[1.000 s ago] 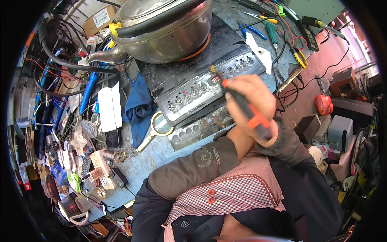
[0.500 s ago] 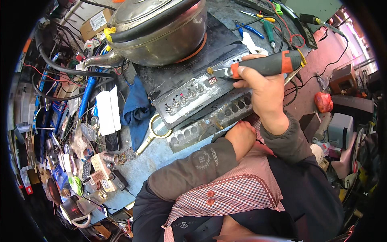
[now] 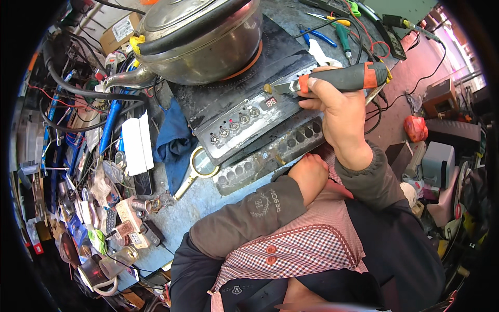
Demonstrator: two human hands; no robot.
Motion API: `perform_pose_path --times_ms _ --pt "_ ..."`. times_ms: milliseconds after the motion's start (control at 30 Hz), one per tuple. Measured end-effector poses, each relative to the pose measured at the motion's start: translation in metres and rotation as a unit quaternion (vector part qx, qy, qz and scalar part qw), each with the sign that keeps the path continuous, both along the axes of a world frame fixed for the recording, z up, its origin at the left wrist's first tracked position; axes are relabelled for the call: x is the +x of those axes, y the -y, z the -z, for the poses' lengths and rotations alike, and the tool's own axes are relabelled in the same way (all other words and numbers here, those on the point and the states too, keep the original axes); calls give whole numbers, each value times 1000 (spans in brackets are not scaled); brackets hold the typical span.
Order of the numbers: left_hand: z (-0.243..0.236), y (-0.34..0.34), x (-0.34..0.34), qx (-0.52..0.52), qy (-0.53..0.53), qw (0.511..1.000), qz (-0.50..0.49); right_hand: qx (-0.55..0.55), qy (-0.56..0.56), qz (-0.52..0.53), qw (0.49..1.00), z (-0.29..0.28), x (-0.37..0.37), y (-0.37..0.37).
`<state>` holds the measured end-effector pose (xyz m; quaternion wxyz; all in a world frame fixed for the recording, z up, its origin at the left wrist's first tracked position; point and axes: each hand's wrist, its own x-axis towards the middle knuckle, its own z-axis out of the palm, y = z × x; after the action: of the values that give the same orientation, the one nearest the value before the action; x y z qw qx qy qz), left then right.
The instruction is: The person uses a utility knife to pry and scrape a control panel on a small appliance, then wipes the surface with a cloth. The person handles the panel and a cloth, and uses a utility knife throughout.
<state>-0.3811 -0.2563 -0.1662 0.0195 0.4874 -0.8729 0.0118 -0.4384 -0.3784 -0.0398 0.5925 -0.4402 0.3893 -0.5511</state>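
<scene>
My right hand [image 3: 345, 117] is closed around the black and orange handle of a scraper-like tool [image 3: 338, 79]. Its flat metal blade points left, its end beside a small yellow-brown clump [image 3: 267, 89]. That clump sits on the control strip of a black electric cooktop [image 3: 240, 125], just above a lit red digit display [image 3: 270, 103]. My left hand [image 3: 310, 179] rests low against the checked apron, fingers curled in; whatever may be inside is hidden. In front of the cooktop lies a dirty grey strip with round holes [image 3: 270, 155].
A big metal kettle [image 3: 202, 57] stands on the cooktop. To its left are a blue cloth [image 3: 174, 140], a magnifying glass [image 3: 201, 164], white paper [image 3: 136, 144] and cluttered tools. Blue-handled pliers [image 3: 323, 38] and a green screwdriver [image 3: 343, 39] lie at the back right.
The whole view has shifted slightly, so things sit a little further left and higher. My right hand still grips the tool near the clump; the left hand stays put.
</scene>
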Motion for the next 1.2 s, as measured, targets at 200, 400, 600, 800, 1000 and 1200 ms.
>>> perform_pose_path --times_ms 200,400,600,800,1000,1200 --pt "-3 -1 1 1 -4 1000 3 8 12 6 1000 2 -1 0" --pt "-10 -1 3 22 -2 1000 2 13 14 -42 999 2 8 -7" --pt "-8 -1 2 21 13 1000 -1 49 40 -72 995 -1 4 -6" --pt "-9 -1 1 36 1 999 -4 92 140 -96 981 -5 -10 2" --pt "-5 3 6 35 -51 998 9 24 209 -47 976 1 -60 29" --pt "-16 4 7 51 -44 998 20 -18 165 137 977 30 -103 62"
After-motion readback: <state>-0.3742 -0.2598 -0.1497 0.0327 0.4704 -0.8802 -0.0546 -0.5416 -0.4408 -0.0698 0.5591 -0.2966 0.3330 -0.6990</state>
